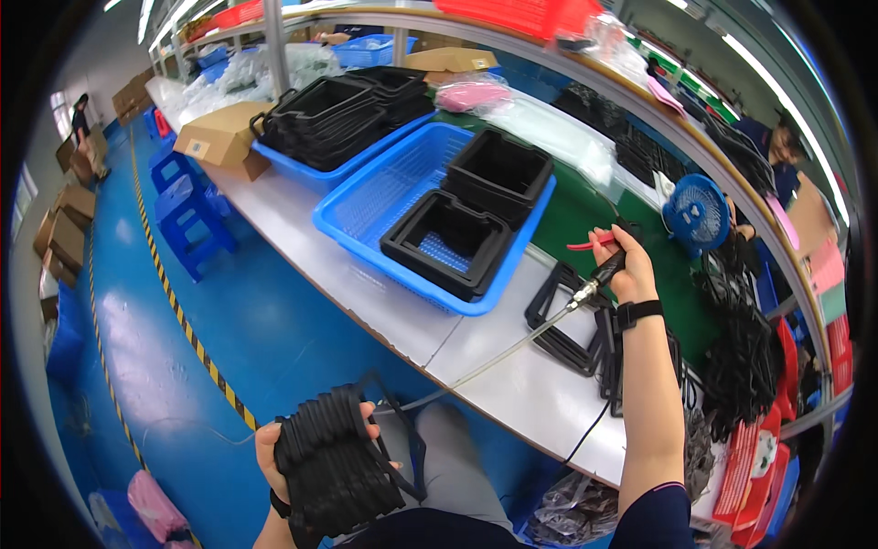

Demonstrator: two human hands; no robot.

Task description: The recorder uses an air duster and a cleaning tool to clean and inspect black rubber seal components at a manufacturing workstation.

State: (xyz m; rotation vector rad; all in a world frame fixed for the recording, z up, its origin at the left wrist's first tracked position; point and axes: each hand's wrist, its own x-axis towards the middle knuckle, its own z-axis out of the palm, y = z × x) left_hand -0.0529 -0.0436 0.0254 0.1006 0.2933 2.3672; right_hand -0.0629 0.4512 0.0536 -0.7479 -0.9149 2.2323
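Observation:
My left hand (269, 456) is closed around a thick stack of black rectangular frames (334, 453), low in front of my lap. One frame (416, 457) sticks out from the stack's right side. Over the table, my right hand (634, 270) grips an air gun (604, 271) with a black handle and a red lever. From its metal coupling a clear hose (503, 360) runs down past the table edge. Nearest to this hand, loose black frames (541, 322) lie on the white tabletop (402, 320). A blue basket (352, 229) holds two stacks of black frames (501, 174).
Behind it stands another blue basket (320, 176) heaped with black frames, next to a cardboard box (219, 137). A blue fan (697, 212) and hanging black parts (741, 348) are at the right. A metal-edged shelf (713, 146) crosses overhead. Blue stools (187, 215) stand left; a co-worker (782, 146) sits opposite.

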